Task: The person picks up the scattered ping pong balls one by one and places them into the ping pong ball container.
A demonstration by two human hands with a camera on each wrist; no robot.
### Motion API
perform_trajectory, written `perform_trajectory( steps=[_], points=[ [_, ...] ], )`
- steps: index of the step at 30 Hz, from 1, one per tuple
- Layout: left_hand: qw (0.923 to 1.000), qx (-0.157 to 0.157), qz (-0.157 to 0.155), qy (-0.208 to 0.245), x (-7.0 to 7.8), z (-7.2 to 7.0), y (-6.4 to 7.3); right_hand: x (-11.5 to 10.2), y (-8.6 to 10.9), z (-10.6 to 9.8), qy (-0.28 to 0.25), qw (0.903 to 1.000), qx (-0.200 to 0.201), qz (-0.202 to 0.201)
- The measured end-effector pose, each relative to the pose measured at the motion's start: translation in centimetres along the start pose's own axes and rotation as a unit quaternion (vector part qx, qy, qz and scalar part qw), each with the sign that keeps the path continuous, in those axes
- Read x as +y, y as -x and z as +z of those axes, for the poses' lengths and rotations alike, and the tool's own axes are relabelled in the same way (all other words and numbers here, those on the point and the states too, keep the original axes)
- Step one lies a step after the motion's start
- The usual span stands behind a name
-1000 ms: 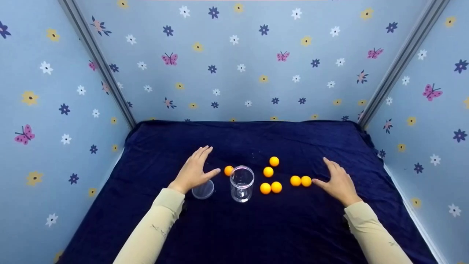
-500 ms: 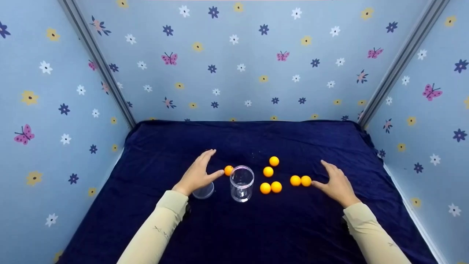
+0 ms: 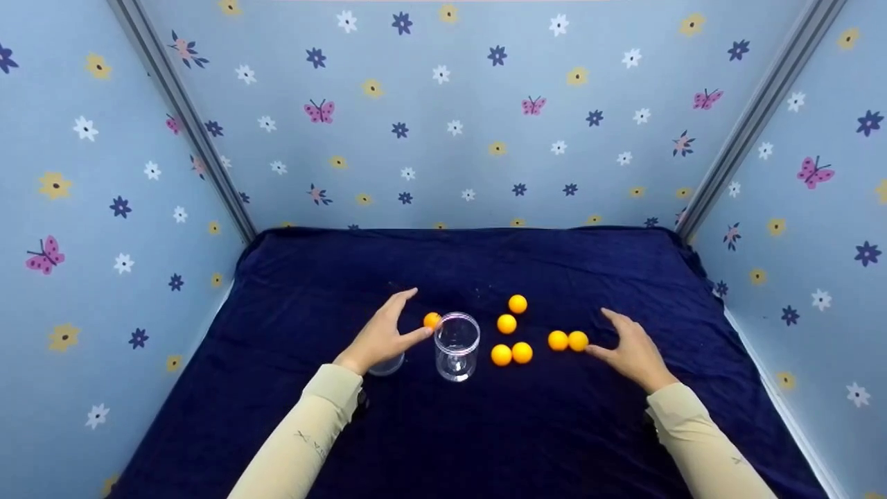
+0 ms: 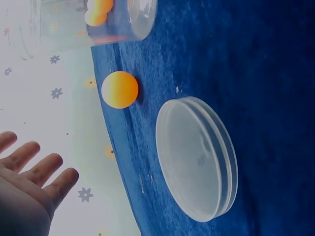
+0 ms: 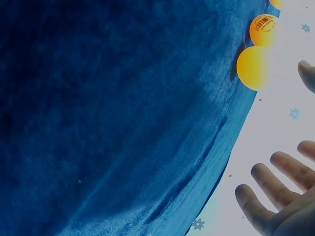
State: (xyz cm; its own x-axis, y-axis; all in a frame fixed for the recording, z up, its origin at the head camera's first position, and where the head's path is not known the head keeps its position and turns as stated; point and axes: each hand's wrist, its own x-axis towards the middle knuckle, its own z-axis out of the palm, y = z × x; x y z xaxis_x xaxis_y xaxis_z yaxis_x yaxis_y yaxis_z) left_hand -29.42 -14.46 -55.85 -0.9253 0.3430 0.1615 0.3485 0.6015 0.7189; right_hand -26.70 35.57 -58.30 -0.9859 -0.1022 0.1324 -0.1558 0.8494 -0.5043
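The left hand (image 3: 384, 336) is spread wide with nothing in it, up over the clear lid (image 3: 386, 366). Its thumb points at the clear jar (image 3: 457, 357), which stands upright with its top open, about midway between the left and right edges of the dark blue cloth (image 3: 554, 443). One lone ball (image 3: 431, 320) is behind the jar, toward the cloth's far edge and a bit to the left, near that thumb.

The right hand (image 3: 634, 353) is spread wide and holds nothing too. Its thumb is just beside a pair of orange balls (image 3: 578, 341), nearer the cloth's right edge. Between them and the jar sits another pair, the middle balls (image 3: 522, 352), side by side. Two far balls (image 3: 506, 324) lie close together, closer to the far edge.

Both arms have pale sleeves (image 3: 294, 436) and come in over the near edge. Past the far edge is a light blue wall (image 3: 429, 159) with flowers and butterflies.
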Motion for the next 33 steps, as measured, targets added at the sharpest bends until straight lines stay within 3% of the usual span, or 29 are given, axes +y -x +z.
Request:
perform_trajectory(
  steps=[25,33],
  points=[
    [0.9943,-0.023,-0.010,0.104,0.5,2.5,0.1,0.8,-0.5,0.8,-0.050,0.9985,-0.016,-0.013],
    [0.9937,-0.025,0.027,0.106,0.3,3.3,-0.2,1.0,-0.8,1.1,-0.059,0.9979,-0.011,-0.026]
  ],
)
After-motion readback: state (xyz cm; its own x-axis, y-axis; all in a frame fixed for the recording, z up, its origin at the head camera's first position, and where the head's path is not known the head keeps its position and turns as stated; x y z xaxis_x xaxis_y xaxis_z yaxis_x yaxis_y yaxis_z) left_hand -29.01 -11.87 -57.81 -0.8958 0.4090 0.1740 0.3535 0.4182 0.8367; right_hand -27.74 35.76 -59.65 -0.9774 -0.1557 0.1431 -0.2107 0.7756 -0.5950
